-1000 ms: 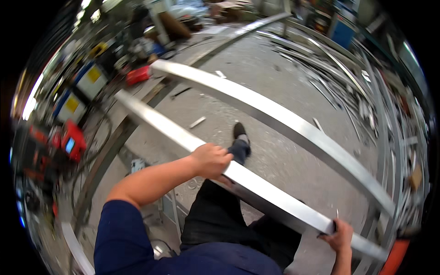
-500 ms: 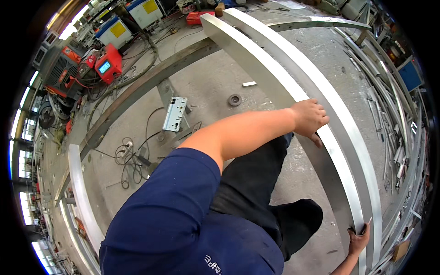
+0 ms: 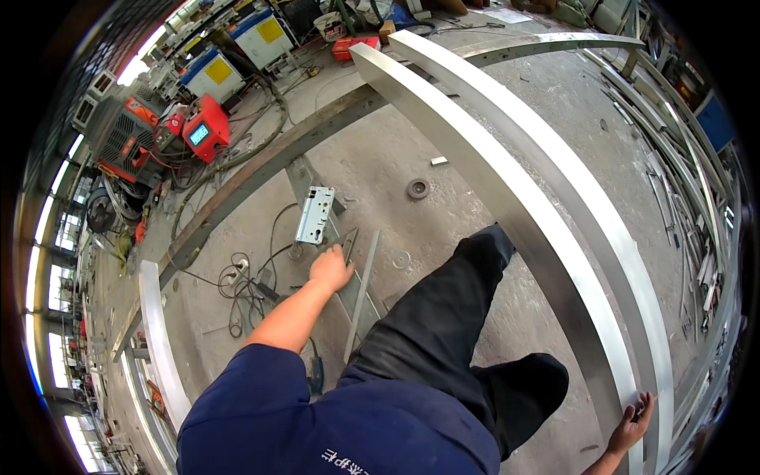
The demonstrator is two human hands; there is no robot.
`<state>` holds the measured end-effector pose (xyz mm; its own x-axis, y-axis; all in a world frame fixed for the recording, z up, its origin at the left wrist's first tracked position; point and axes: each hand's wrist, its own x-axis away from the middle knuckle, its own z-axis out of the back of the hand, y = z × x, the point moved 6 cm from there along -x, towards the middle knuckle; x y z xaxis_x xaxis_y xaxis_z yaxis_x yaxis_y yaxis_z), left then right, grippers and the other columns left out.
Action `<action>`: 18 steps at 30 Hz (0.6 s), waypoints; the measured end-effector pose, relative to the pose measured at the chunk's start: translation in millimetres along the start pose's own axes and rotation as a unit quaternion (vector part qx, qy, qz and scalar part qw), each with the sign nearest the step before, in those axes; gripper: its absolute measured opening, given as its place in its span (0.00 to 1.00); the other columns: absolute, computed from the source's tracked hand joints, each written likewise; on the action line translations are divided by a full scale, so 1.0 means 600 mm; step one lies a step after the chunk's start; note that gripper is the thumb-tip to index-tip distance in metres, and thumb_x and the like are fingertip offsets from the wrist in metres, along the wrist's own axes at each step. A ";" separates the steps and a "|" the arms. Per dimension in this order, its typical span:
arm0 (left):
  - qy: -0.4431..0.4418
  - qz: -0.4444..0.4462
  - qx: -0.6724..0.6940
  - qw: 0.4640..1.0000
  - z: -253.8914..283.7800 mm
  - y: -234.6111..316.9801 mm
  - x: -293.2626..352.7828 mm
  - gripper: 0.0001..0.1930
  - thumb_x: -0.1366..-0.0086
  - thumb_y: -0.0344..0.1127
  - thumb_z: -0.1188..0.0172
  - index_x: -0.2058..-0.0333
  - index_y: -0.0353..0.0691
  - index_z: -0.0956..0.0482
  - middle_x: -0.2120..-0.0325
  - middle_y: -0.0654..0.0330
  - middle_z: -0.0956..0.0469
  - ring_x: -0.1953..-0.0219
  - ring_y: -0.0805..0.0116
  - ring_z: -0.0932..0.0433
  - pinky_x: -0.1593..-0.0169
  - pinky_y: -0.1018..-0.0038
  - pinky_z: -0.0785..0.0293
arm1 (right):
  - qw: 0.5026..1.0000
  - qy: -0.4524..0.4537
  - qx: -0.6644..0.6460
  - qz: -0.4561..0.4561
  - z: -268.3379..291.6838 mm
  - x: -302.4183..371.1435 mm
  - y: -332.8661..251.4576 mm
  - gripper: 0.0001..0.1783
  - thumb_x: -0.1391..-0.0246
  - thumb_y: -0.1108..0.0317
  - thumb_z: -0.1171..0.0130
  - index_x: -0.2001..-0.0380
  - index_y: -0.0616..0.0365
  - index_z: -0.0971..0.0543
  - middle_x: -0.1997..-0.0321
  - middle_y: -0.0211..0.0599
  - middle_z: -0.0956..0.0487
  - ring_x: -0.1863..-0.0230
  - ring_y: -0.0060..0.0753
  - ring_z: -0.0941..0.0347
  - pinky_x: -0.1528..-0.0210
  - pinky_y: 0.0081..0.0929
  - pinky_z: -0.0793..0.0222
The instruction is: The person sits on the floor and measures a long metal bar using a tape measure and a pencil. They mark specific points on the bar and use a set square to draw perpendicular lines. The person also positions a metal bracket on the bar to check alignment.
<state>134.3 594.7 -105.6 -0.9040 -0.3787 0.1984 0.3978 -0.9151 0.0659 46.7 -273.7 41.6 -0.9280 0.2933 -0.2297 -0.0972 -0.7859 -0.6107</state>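
My left hand (image 3: 332, 269) is low over the floor, fingers loosely bent and apart. Its fingertips are beside a short metal strip (image 3: 350, 240) and a longer flat metal bar (image 3: 364, 289); no grip on either shows. Just beyond lies a pale metal lock case (image 3: 315, 215) with holes in it. At the lower right, my right hand (image 3: 631, 427) rests by the nearer silver metal beam (image 3: 507, 182), fingers closed around a small, thin, pen-like thing, mostly hidden. A second silver beam (image 3: 554, 142) runs alongside, with a narrow gap between.
A dark steel rail (image 3: 261, 154) crosses beneath the beams' far ends. Tangled cable (image 3: 245, 289) lies left of my left hand. A grey disc (image 3: 417, 188) sits on the floor. A red machine (image 3: 206, 131) stands upper left; metal offcuts (image 3: 673, 166) pile up at right.
My left hand has let go of the nearer beam and moved left and down toward the metal strips. My right hand stays by the beam's near end, its fingers turned slightly.
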 end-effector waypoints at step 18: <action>0.052 -0.137 0.022 0.989 0.373 -0.057 -0.063 0.17 0.38 0.30 0.47 0.54 0.27 0.19 0.60 0.36 0.18 0.56 0.39 0.19 0.49 0.53 0.24 | 0.988 0.131 0.077 0.029 0.012 -0.008 -0.090 0.36 0.43 0.35 0.32 0.47 0.56 0.18 0.54 0.43 0.14 0.57 0.46 0.19 0.55 0.39 0.23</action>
<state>189.8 671.4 103.5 -0.9892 -0.1316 0.0653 0.1399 -0.9794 0.1458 53.8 -236.6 81.0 -0.8111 0.3604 -0.4608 -0.1189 -0.8728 -0.4734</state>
